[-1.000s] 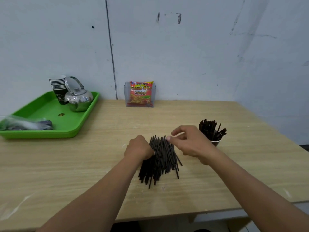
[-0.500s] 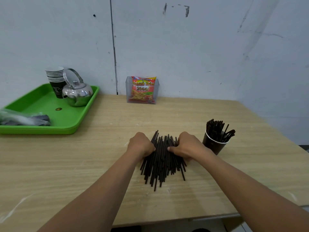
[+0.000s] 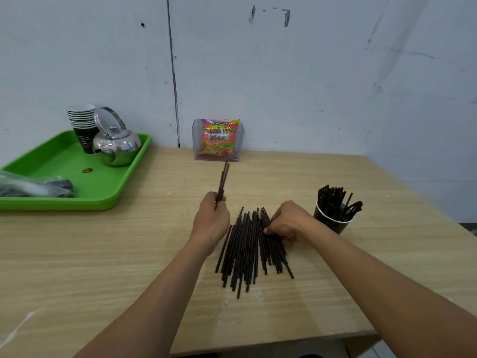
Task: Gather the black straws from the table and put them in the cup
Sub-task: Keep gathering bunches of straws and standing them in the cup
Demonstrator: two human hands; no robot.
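Straws are in three lots now. The pile of black straws point(image 3: 245, 251) lies fanned on the table point(image 3: 103, 254) right in front of you. A small bunch point(image 3: 223, 180) stands clear of it in your left hand point(image 3: 210, 223). The rest stand in the cup point(image 3: 331, 223), just right of the pile.

Half a second ago both your fists sat against the pile's sides. Since then your left hand has risen off the table. Its fingers are clenched round the bunch's lower ends, and the tips point up and away towards the snack packet point(image 3: 218, 140). Your right hand point(image 3: 289, 223) has stayed at the pile's right edge, fingers curled over the outer straws and thumb pressed against them. So one handful looks ready for the cup, which is across your body, while most of the pile is still waiting.

The straws are thin, stiff, matt rods that roll and slip past each other easily. The cup is dark paper with a pale rim, light and probably easy to tip. The table is a smooth, pale wood-grain board. Further off to the left, a glossy green tray point(image 3: 51, 204) carries a polished metal kettle point(image 3: 117, 147) and a stack of paper cups point(image 3: 82, 125).
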